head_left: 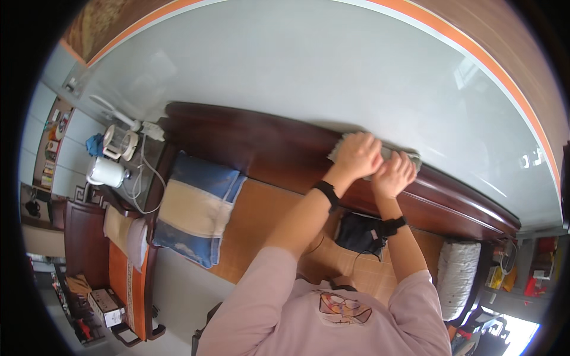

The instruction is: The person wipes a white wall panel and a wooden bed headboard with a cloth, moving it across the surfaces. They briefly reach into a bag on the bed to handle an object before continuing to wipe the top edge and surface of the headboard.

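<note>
A grey-green cloth (390, 151) lies over the top rail of a dark, polished wooden backrest (285, 133). My left hand (359, 153), fingers curled, grips the cloth near its left end. Right beside it, my right hand (394, 174) bends its fingers over the cloth's other end. The two hands nearly touch, and they hide much of the cloth. Each wrist wears a black band. Below my hands, a dark fabric item (360, 233) rests on the tan seat mat (271, 207) of the bench.
Blue-and-beige cushions (196, 209) lie at the seat's left end, a silvery-white bolster (458, 279) at its right. On the left side table (153, 153) stand a white kettle (107, 172), a glass-bodied appliance (119, 141) and loose cords. A glossy wall (285, 62) rises behind the backrest.
</note>
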Motion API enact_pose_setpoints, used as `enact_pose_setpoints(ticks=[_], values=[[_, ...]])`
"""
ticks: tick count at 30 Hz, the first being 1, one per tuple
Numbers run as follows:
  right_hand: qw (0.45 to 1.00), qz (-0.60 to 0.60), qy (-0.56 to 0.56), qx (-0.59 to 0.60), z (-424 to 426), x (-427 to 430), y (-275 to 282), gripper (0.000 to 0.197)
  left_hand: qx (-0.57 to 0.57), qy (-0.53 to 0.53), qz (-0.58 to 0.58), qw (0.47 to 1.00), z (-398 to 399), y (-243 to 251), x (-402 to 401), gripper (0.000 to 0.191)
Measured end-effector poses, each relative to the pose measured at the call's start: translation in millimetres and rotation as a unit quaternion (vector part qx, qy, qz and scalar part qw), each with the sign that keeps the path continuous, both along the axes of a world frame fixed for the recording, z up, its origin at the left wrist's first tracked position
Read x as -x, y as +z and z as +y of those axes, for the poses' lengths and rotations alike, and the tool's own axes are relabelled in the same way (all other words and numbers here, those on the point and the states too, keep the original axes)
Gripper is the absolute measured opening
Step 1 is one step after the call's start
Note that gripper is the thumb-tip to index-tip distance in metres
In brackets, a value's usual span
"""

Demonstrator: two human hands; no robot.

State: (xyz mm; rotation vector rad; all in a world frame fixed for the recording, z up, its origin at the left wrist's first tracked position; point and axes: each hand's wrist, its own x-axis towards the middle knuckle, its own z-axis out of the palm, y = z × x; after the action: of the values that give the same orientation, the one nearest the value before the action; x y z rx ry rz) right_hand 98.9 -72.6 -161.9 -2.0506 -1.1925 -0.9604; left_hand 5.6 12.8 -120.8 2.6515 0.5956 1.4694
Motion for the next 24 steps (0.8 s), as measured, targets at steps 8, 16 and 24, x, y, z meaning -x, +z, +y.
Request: enact_pose_setpoints(ticks=[8, 16, 24], values=[[0.986, -0.003, 0.163, 0.043, 146, 192, 14, 0.029, 0.008, 0.143, -0.024, 0.989, 151, -3, 199, 0.008], [0.979, -0.045, 0.200, 0.007, 177, 234, 9, 0.035, -0.068, 0.168, -0.037, 0.983, 169, -13, 234, 0.007], [0.967, -0.009, 0.241, 0.084, 177, 232, 9, 0.039, -0.056, 0.174, 0.017, 0.983, 172, -16, 239, 0.011]])
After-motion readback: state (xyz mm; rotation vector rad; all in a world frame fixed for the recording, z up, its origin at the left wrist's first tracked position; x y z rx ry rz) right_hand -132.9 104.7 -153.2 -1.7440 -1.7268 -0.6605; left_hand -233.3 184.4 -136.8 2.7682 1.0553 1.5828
